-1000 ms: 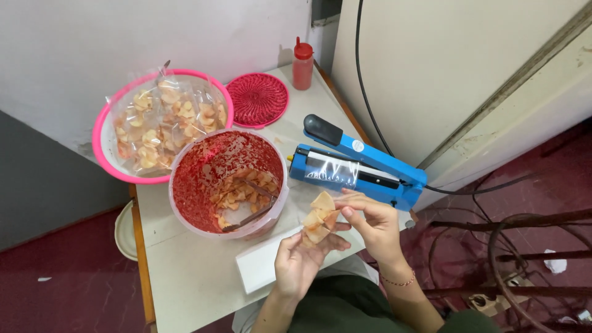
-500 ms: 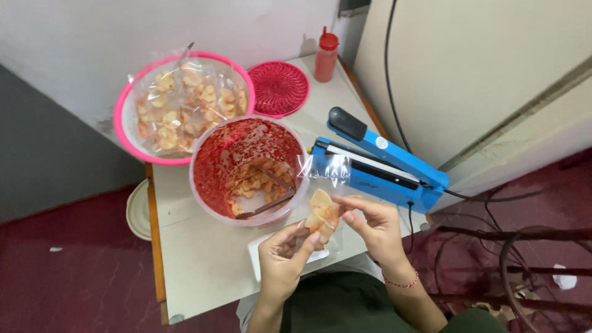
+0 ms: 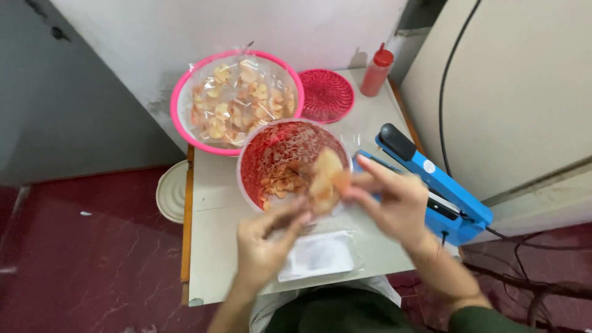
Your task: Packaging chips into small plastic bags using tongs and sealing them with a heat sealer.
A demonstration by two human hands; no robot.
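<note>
**Holding a small bag of snacks over the tabletop**

Pinching the small clear bag of orange snack pieces (image 3: 325, 179) from both sides, I have my right hand (image 3: 394, 203) closed on its right edge, the fingers pressed together around the plastic. My left hand (image 3: 265, 243) sits lower and to the left, its fingers (image 3: 296, 219) curled up toward the bag's underside; motion blur stops me telling whether they grip it or only touch it.

The bag hangs above the near rim of the clear tub (image 3: 253, 160) smeared red inside, with more snack pieces at its bottom. Behind the tub stands a pink basin (image 3: 182, 105) lined with plastic and full of pale crackers. A red woven mat (image 3: 325, 94) and a red squeeze bottle (image 3: 377, 73) lie beyond. The blue heat sealer (image 3: 444, 185) rests just right of my right hand. A stack of flat clear bags (image 3: 320, 256) lies on the tabletop (image 3: 213, 246) under my hands.
</note>
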